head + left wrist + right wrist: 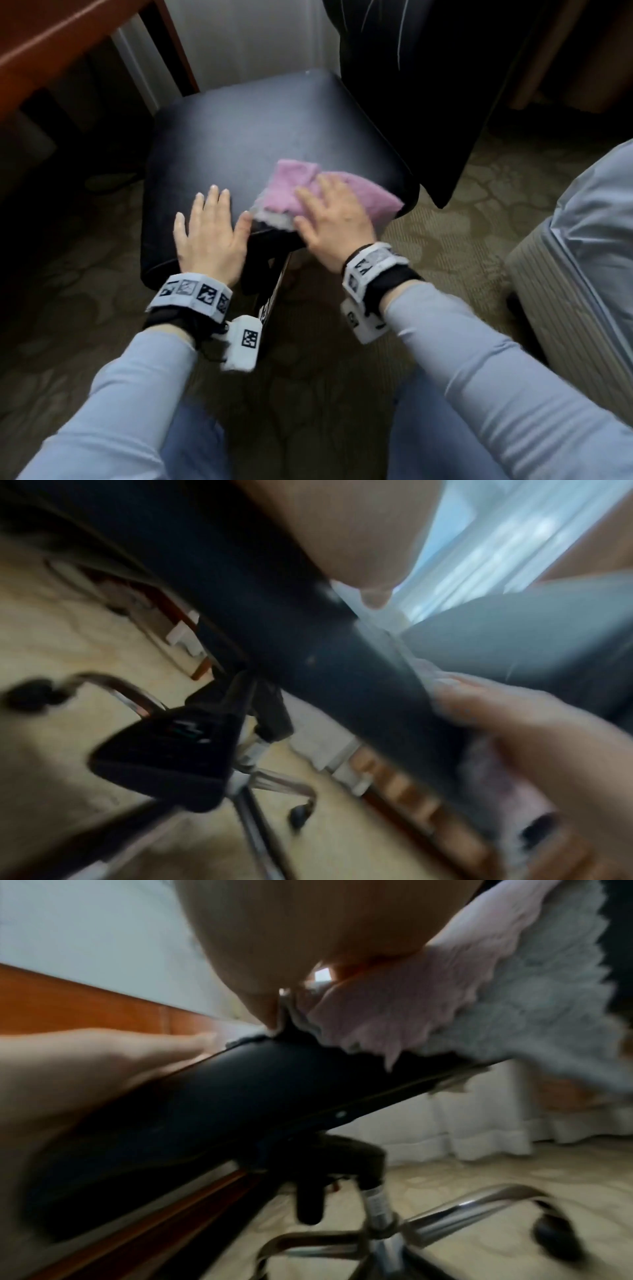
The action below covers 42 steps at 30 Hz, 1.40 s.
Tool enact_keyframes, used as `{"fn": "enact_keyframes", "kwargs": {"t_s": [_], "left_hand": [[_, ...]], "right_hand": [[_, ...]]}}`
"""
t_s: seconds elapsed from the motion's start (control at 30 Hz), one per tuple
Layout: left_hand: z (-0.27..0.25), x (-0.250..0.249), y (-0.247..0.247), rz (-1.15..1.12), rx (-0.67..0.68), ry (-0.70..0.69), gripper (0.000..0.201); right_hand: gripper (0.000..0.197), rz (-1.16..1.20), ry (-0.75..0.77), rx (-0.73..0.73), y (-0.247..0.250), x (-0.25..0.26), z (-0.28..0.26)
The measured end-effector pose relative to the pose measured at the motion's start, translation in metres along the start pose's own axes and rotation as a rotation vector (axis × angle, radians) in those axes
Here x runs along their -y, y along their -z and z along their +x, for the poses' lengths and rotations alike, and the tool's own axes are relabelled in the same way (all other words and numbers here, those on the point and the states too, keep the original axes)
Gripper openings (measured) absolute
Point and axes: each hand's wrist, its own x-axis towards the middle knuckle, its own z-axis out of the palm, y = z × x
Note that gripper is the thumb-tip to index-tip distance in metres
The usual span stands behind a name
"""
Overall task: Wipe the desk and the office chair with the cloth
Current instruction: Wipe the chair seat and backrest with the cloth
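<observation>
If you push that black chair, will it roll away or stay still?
It would probably roll: the office chair stands on a chrome base with a caster. The left hand lies flat on the seat, likely steadying it while the right hand presses the cloth.

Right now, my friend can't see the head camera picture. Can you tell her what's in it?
A person's right hand presses a pink cloth flat on the front of a black office chair seat, while the left hand rests flat beside it. A reddish wooden desk edge shows top left.

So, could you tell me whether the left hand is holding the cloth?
No, the left hand rests flat on the chair seat; the right hand presses the cloth.
</observation>
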Motion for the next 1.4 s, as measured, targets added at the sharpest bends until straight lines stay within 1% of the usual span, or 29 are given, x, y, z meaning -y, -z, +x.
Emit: {"fn": "enact_keyframes", "kwargs": {"t_s": [0.03,0.1,0.17,0.2,0.27,0.3,0.33,0.4,0.5,0.57,0.6,0.63,0.67,0.7,0.73,0.77,0.8,0.83,0.93,0.97,1.0,1.03,1.13,1.2,1.23,1.27,1.33,1.37,1.4], "left_hand": [[-0.002,-0.002,-0.004,0.056,-0.026,-0.011,0.061],[-0.003,-0.005,-0.007,0.085,-0.062,-0.01,0.061],[-0.002,-0.007,-0.009,0.107,-0.069,-0.007,0.065],[-0.002,-0.008,-0.01,0.102,-0.077,-0.011,0.068],[-0.003,-0.007,-0.009,0.09,-0.094,-0.028,0.071],[-0.003,-0.005,-0.008,0.087,-0.094,-0.038,0.071],[-0.003,-0.002,-0.007,0.087,-0.082,-0.043,0.069],[-0.001,0.002,-0.003,0.086,-0.051,-0.037,0.061],[-0.001,0.002,-0.001,0.085,-0.045,-0.028,0.058],[-0.001,0.0,-0.003,0.084,-0.044,-0.026,0.058],[-0.002,-0.001,-0.005,0.088,-0.045,-0.025,0.058],[-0.002,-0.001,-0.006,0.092,-0.051,-0.027,0.059],[-0.002,-0.001,-0.007,0.095,-0.06,-0.03,0.061],[-0.002,-0.001,-0.007,0.096,-0.071,-0.033,0.064],[-0.002,-0.001,-0.006,0.097,-0.079,-0.034,0.066],[-0.002,0.0,-0.006,0.099,-0.087,-0.034,0.068],[-0.002,0.001,-0.005,0.101,-0.09,-0.034,0.068],[-0.002,0.002,-0.005,0.1,-0.089,-0.036,0.068],[-0.002,0.001,-0.006,0.097,-0.083,-0.028,0.068],[-0.003,0.0,-0.007,0.098,-0.08,-0.025,0.069],[-0.003,-0.002,-0.008,0.098,-0.076,-0.023,0.069],[-0.002,-0.003,-0.009,0.098,-0.073,-0.022,0.069],[-0.001,-0.001,-0.007,0.097,-0.073,-0.028,0.067],[-0.001,0.002,-0.006,0.102,-0.062,-0.028,0.065],[-0.001,0.003,-0.005,0.103,-0.062,-0.023,0.066],[-0.002,0.002,-0.005,0.104,-0.063,-0.02,0.068],[-0.004,-0.001,-0.006,0.111,-0.072,-0.014,0.069],[-0.006,-0.004,-0.007,0.115,-0.08,-0.008,0.069],[-0.007,-0.007,-0.008,0.115,-0.088,0.0,0.068]], "right_hand": [[0.056,-0.026,-0.085,-0.048,0.002,-0.018,0.004],[0.063,-0.069,-0.236,-0.024,0.005,-0.037,0.006],[0.065,-0.1,-0.267,-0.003,0.001,-0.02,0.003],[0.064,-0.095,-0.215,0.022,-0.003,-0.002,-0.001],[0.059,-0.084,-0.027,0.065,-0.013,0.03,-0.007],[0.056,-0.081,0.042,0.056,-0.013,0.032,-0.007],[0.055,-0.074,0.059,0.061,-0.01,0.023,-0.005],[0.058,-0.101,-0.058,0.049,-0.003,-0.017,0.001],[0.064,-0.08,-0.389,-0.065,0.008,-0.082,0.005],[0.059,-0.08,-0.505,-0.113,0.009,-0.08,0.006],[0.054,-0.114,-0.494,-0.13,0.007,-0.063,0.006],[0.05,-0.143,-0.41,-0.139,0.002,-0.041,0.006],[0.05,-0.155,-0.263,-0.123,-0.004,-0.02,0.003],[0.052,-0.145,-0.105,-0.069,-0.007,-0.001,0.0],[0.054,-0.121,-0.003,0.002,-0.005,0.008,-0.003],[0.057,-0.108,0.041,0.06,-0.002,0.005,-0.001],[0.061,-0.106,0.026,0.085,0.002,-0.008,0.002],[0.065,-0.121,-0.037,0.074,0.004,-0.026,0.005],[0.062,-0.076,-0.384,-0.013,0.013,-0.083,0.011],[0.06,-0.074,-0.462,-0.03,0.014,-0.086,0.011],[0.06,-0.084,-0.489,-0.033,0.013,-0.075,0.011],[0.061,-0.098,-0.446,-0.035,0.008,-0.058,0.01],[0.062,-0.091,-0.068,0.075,-0.005,-0.002,-0.004],[0.059,-0.085,0.056,0.148,0.003,-0.005,-0.01],[0.061,-0.104,0.057,0.162,0.008,-0.019,-0.005],[0.063,-0.127,0.009,0.174,0.013,-0.036,0.002],[0.059,-0.133,-0.198,0.178,0.022,-0.069,0.02],[0.055,-0.118,-0.292,0.176,0.025,-0.075,0.027],[0.052,-0.123,-0.336,0.172,0.027,-0.069,0.031]]}}
